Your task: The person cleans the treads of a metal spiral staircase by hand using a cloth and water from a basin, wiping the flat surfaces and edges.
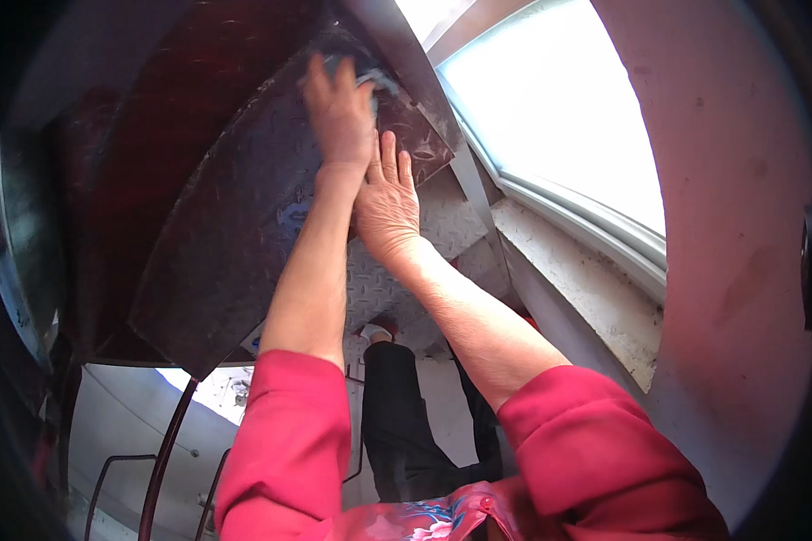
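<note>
My left hand (338,115), blurred by motion, is over the upper part of a dark metal stair tread (243,162) with a raised tread pattern. Under and between its fingers shows a bluish-grey cloth (381,80), partly hidden by the hand. Just below and to the right, my right hand (387,199) lies palm down with its fingers stretched out, beside the left wrist near the tread's edge. It holds nothing that I can see. A worn pale-blue patch (293,215) marks the tread left of the right hand.
A lighter diamond-plate tread (386,291) lies lower, with my shoe (377,331) on it. To the right are a bright window (561,101), its dusty sill (582,284) and a pinkish wall (731,237). A dark red rail post (169,460) stands at lower left.
</note>
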The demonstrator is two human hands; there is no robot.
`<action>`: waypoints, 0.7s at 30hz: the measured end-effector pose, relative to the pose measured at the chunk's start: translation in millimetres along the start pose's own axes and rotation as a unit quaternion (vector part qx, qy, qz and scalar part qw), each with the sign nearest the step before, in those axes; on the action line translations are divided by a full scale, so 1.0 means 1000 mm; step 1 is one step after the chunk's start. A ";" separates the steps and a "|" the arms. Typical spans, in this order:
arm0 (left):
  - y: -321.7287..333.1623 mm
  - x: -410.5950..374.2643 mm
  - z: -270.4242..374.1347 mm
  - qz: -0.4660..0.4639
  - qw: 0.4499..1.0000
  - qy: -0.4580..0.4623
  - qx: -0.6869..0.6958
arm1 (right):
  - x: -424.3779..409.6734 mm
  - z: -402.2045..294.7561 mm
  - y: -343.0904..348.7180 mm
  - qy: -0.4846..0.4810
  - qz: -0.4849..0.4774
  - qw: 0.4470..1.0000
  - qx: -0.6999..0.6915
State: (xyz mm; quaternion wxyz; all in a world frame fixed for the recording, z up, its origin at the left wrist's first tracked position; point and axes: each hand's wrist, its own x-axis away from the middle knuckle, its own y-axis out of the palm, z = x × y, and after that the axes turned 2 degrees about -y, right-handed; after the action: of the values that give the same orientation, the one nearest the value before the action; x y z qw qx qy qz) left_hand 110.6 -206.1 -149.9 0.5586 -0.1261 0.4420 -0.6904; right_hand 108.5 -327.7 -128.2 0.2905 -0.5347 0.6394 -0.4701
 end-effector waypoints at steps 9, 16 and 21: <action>-0.027 -0.008 0.018 -0.086 0.975 0.133 -0.157 | 0.006 0.007 -0.018 0.029 -0.050 0.997 -0.058; -0.007 -0.013 0.006 -0.047 0.995 0.076 -0.043 | 0.020 0.003 -0.016 -0.002 0.016 0.997 -0.075; -0.003 0.047 0.039 -0.082 0.993 0.075 0.044 | 0.119 0.036 -0.023 -0.018 0.035 0.994 -0.106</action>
State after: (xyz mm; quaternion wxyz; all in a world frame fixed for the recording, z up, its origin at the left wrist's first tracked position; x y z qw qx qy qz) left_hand 118.3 -265.8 -140.4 0.4702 -0.0854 0.4402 -0.7601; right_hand 118.7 -451.3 -105.3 0.2594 -0.5483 0.6985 -0.3796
